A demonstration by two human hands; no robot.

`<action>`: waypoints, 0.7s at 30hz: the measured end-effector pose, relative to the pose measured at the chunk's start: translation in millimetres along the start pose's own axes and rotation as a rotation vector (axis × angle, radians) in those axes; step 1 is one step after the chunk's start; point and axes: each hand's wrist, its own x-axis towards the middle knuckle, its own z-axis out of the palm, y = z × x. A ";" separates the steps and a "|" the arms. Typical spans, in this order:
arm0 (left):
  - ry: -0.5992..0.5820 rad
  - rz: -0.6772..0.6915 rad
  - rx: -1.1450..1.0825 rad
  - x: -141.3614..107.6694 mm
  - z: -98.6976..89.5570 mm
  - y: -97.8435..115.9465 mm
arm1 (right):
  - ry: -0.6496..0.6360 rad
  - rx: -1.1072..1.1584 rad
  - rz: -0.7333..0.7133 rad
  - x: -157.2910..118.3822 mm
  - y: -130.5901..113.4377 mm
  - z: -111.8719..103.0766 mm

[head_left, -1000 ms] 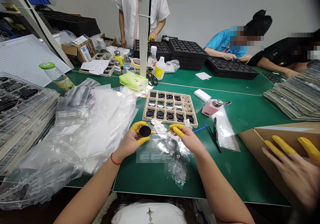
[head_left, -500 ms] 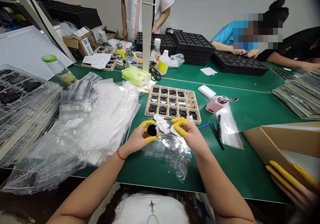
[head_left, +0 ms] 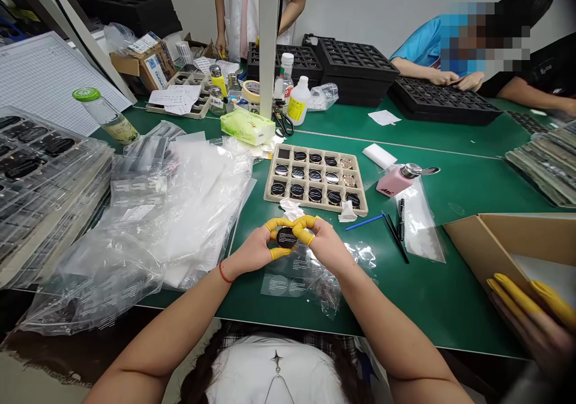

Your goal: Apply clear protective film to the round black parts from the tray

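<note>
My left hand (head_left: 258, 245), with yellow finger cots, holds a round black watch head (head_left: 285, 238) by its edge above the table. White printed lines show on its face, apparently on a clear film. Thumb and fingers of my right hand (head_left: 317, 236) are pinched at its upper right edge, touching it; the film's exact hold is partly hidden. Beneath my hands lies a clear sheet of printed protective films (head_left: 288, 285). Just beyond is a beige tray (head_left: 270, 198) of several watch heads, mostly black-faced, some rose gold. Crumpled white tissue (head_left: 292, 208) lies before the tray.
Clear plastic bags (head_left: 189, 200) and stacked trays (head_left: 49, 200) fill the left. To the right are a pink pump bottle (head_left: 396, 180), a blue stick (head_left: 363, 222), black tweezers (head_left: 396, 239) and a cardboard box (head_left: 486, 260) with another person's gloved hand. Co-workers sit and stand beyond black trays.
My right hand has moved left to meet the watch head in my left hand. Its face, plain black before, now shows white print. The view has shifted slightly.
</note>
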 end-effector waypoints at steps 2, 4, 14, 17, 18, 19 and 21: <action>0.004 0.006 0.014 0.4 -0.2 -0.9 | 0.009 -0.032 -0.002 -0.4 -0.5 0.1; 0.004 0.014 0.027 0.8 -0.3 -2.1 | 0.015 -0.047 -0.007 -0.6 -0.8 0.3; -0.001 0.025 0.111 1.2 -1.0 -2.8 | 0.028 -0.098 -0.011 -2.8 -3.0 0.4; 0.001 0.028 0.121 1.0 -1.2 -2.6 | 0.034 -0.114 -0.018 -3.3 -1.8 0.8; 0.003 0.031 0.120 1.0 -1.1 -2.7 | 0.036 -0.116 -0.020 -3.4 -1.4 1.1; 0.005 0.033 0.116 1.1 -1.0 -2.8 | 0.038 -0.118 -0.021 -3.5 -1.1 1.3; 0.006 0.029 0.101 1.1 -0.7 -3.0 | 0.048 -0.117 -0.023 -3.9 -0.6 1.7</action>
